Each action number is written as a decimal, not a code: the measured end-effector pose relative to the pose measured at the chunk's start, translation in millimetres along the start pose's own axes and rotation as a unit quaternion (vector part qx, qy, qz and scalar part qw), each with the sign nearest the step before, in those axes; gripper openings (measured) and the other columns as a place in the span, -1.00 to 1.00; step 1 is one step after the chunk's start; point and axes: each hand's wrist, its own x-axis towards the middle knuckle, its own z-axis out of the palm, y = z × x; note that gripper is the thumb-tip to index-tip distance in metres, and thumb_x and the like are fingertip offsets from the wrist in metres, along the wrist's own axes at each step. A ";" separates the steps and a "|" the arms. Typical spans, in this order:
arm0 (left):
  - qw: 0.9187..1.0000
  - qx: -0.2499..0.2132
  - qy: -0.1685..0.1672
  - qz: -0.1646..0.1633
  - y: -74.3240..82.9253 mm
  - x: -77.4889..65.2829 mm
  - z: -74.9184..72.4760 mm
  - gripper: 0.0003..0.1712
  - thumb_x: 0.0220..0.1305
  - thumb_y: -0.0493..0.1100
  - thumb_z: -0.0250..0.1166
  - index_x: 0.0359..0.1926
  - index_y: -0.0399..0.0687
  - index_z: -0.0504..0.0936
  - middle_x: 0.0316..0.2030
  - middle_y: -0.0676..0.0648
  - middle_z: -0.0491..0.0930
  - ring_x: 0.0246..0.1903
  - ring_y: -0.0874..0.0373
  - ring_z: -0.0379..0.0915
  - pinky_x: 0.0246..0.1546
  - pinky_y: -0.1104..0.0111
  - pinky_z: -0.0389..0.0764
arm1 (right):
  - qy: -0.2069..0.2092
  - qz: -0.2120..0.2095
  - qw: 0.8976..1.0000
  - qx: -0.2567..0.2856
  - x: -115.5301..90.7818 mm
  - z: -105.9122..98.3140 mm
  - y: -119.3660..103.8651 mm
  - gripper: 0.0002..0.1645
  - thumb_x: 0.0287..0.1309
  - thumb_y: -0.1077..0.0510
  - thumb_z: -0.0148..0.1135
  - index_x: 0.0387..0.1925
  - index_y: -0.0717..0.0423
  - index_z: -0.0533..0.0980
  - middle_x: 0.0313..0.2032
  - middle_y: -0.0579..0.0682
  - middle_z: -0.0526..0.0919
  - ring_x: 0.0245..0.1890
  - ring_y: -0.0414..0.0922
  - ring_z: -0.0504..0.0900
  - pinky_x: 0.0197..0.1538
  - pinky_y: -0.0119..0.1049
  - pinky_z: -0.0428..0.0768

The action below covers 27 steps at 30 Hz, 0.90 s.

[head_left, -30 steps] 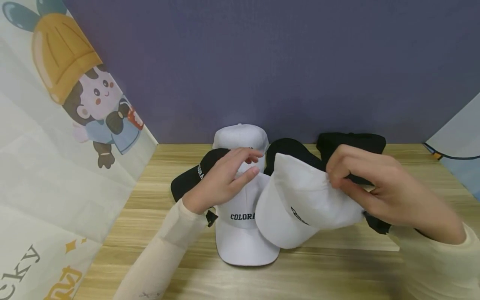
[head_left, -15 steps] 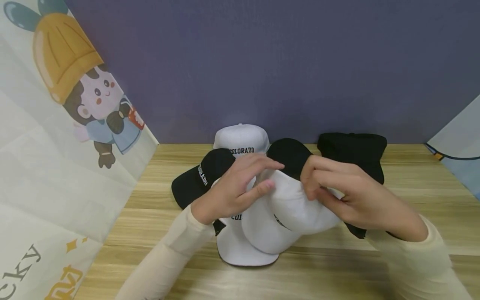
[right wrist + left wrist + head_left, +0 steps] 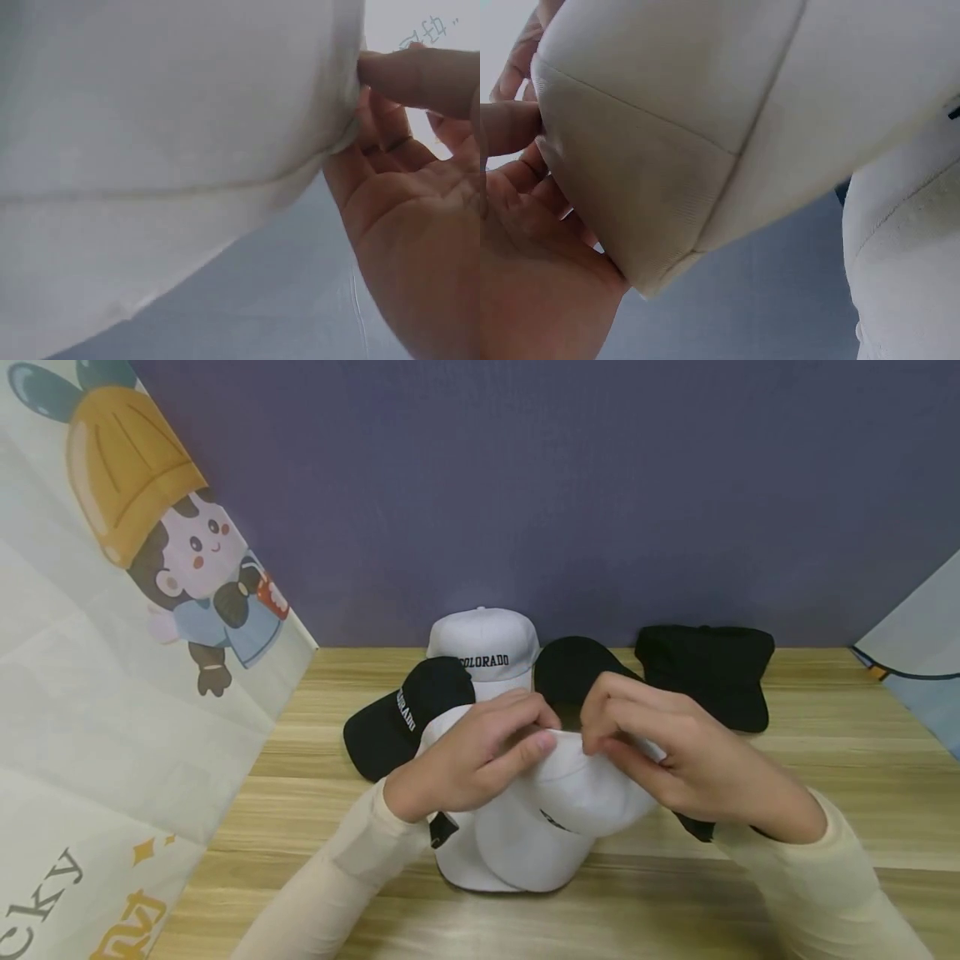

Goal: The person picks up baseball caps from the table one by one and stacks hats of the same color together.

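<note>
A white baseball cap (image 3: 596,793) is held up between both hands, its brim pointing toward the person and dark lettering partly showing. My left hand (image 3: 472,756) pinches its edge from the left; in the left wrist view the thumb and fingers lie on either side of the fabric (image 3: 652,97). From the right, my right hand (image 3: 667,747) pinches the same edge, as the right wrist view shows with the thumb against the white cloth (image 3: 165,112). Another white cap (image 3: 459,856) lies under the held one, mostly covered by it and the left hand.
Behind the hands, a white COLORADO cap (image 3: 483,639) stands near the dark wall panel (image 3: 525,485). A black cap (image 3: 382,735) lies to the left, another black cap (image 3: 573,664) in the middle, and a black one (image 3: 705,668) at the back right. All rest on a wood-grain table (image 3: 300,860).
The right hand has carried the white cap leftward over the other white cap. My left hand has moved slightly right, from hovering apart to pinching the cap's edge.
</note>
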 end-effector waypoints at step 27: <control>0.993 0.023 0.017 -0.118 -28.5 -10.5 -39.5 -0.85 0.40 -0.01 -0.07 -0.27 0.12 0.38 -0.50 0.07 0.30 -0.46 0.27 0.24 -0.41 0.35 0.29 | -0.115 0.290 0.949 -0.035 -51.2 -25.3 49.3 -0.67 0.18 0.09 0.14 -0.01 -0.22 0.38 -0.37 -0.28 0.51 -0.41 -0.29 0.48 -0.40 -0.33 0.43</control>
